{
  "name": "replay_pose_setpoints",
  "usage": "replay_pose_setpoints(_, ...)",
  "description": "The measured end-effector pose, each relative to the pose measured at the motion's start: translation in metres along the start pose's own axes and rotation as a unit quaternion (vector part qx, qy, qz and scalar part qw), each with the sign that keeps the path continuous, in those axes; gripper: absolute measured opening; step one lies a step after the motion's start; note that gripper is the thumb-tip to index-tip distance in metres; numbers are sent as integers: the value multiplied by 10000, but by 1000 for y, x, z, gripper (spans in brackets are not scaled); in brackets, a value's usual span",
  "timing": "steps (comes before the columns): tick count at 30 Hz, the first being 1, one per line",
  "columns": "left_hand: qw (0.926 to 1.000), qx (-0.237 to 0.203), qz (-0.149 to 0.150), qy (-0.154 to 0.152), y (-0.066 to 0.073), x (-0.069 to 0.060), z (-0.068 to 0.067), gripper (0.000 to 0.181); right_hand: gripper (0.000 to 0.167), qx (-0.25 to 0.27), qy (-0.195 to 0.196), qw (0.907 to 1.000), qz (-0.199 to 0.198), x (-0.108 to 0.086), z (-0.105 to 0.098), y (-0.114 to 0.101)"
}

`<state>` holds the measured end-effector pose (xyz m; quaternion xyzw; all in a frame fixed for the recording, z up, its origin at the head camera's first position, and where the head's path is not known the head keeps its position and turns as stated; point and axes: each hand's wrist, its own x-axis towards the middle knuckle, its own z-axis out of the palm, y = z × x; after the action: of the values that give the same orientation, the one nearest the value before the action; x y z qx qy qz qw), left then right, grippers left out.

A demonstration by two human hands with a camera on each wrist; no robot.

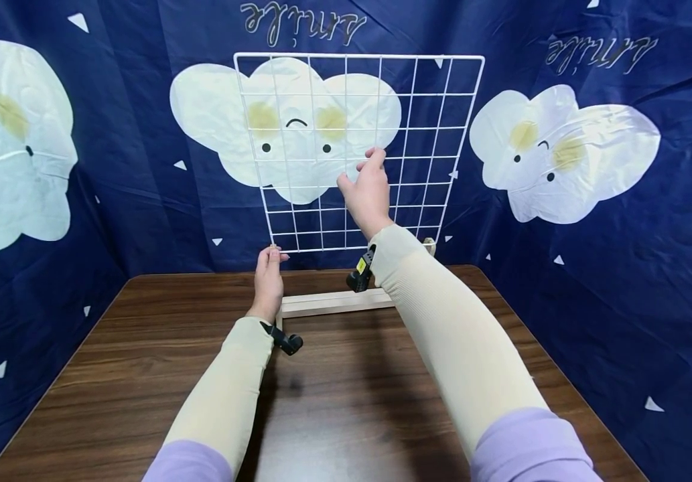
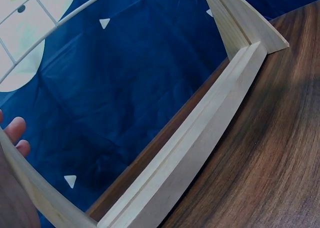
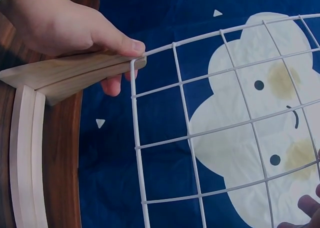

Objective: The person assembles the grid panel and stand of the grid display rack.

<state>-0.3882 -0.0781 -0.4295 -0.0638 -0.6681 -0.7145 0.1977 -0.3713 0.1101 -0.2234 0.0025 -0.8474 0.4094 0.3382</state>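
Note:
A white wire grid (image 1: 358,55) stands upright, its lower edge level with the top of a pale wooden stand (image 1: 336,303). My left hand (image 1: 269,281) grips the stand's left upright. In the right wrist view, the left hand's thumb (image 3: 136,47) lies at a corner of the grid (image 3: 181,83), on the upright's tip, with fingers below. In front of the grid's middle is my right hand (image 1: 370,191), thumb and fingers spread and lightly bent; whether they touch the wires I cannot tell. The left wrist view shows the stand's grooved crossbar (image 2: 200,123) and far upright.
The brown wooden table (image 1: 171,348) lies under the stand. Behind and at both sides hangs a dark blue cloth (image 1: 141,167) with white clouds and small triangles. A black camera strap (image 1: 284,340) is on the left wrist, another camera (image 1: 360,273) on the right.

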Motion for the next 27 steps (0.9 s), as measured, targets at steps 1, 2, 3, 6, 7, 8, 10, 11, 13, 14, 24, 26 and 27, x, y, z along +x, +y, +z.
replay_pose_setpoints(1,10000,10,-16,-2,0,0,0,44,58,-10,8,10000,-16,0,0,0)
replay_pose_setpoints(2,10000,11,-29,-5,1,0,1,45,58,-6,14,10000,-36,0,0,0)
replay_pose_setpoints(3,10000,23,-40,-4,1,0,1,45,58,-1,23,10000,-60,1,0,-1)
replay_pose_setpoints(6,10000,13,-62,-20,2,0,2,46,57,31,19,9999,-118,2,0,-1)
replay_pose_setpoints(7,10000,8,-64,-32,2,0,2,47,58,48,14,9999,-133,2,0,-2)
replay_pose_setpoints(8,10000,11,-67,-38,2,0,2,47,58,72,8,9999,-141,2,1,-2)
replay_pose_setpoints(10,9999,43,-97,-55,2,0,2,48,58,100,0,9998,-144,3,2,-2)
replay_pose_setpoints(11,9999,29,-93,-60,2,0,2,49,58,111,-3,9998,-143,4,2,-2)
replay_pose_setpoints(13,9999,36,-107,-51,2,0,1,48,58,123,-2,9998,-141,4,3,-2)
replay_pose_setpoints(14,9999,47,-112,-47,2,0,1,48,58,138,4,9998,-141,5,4,-2)
replay_pose_setpoints(24,10000,42,-33,-67,-1,2,-1,47,58,260,129,9996,-20,4,7,5)
replay_pose_setpoints(26,10000,55,-37,-58,-1,2,-1,48,58,284,122,9995,-45,5,7,6)
replay_pose_setpoints(27,10000,54,-39,-62,-2,2,-1,49,58,296,120,9995,-55,5,7,6)
